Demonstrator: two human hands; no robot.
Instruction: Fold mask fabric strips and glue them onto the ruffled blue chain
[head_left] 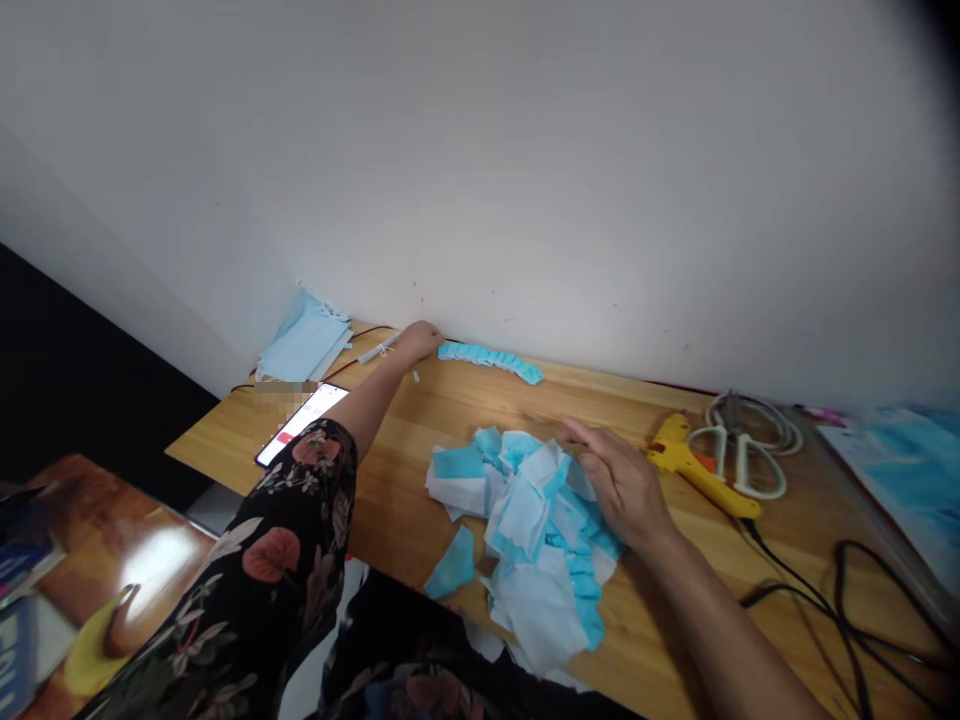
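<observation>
Left side: stack of blue masks (307, 340) at the far corner of the wooden desk (397, 450), lit phone (324, 402) nearer the person, pale stick (375, 350) just beside the left wrist. Left arm in a flowered sleeve (315, 450) is stretched well forward, forearm bare, left hand (420, 342) low over the desk's back edge, knuckles toward the wall (480, 200). It sits at the left end of the blue pleated strip (491, 358), which lies curved along the back of the desk; fingers hidden, so can't tell whether they pinch it or just rest beside it. Step in hand looks like placing or straightening that strip; next move probably calls for easing the left fingers off without dragging it, then reaching back to the scraps. Center: loose heap of blue and white cloth scraps (532, 520) near the front edge. Right hand (626, 490) is over the heap's right side, forearm angled in from the lower right, fingers loosely extended and apart, seemingly gripping nothing; contact with the scraps unclear. Farther right: yellow glue gun (694, 465), white-handled scissors (750, 465) beside it, black cord (806, 590) trailing.
</observation>
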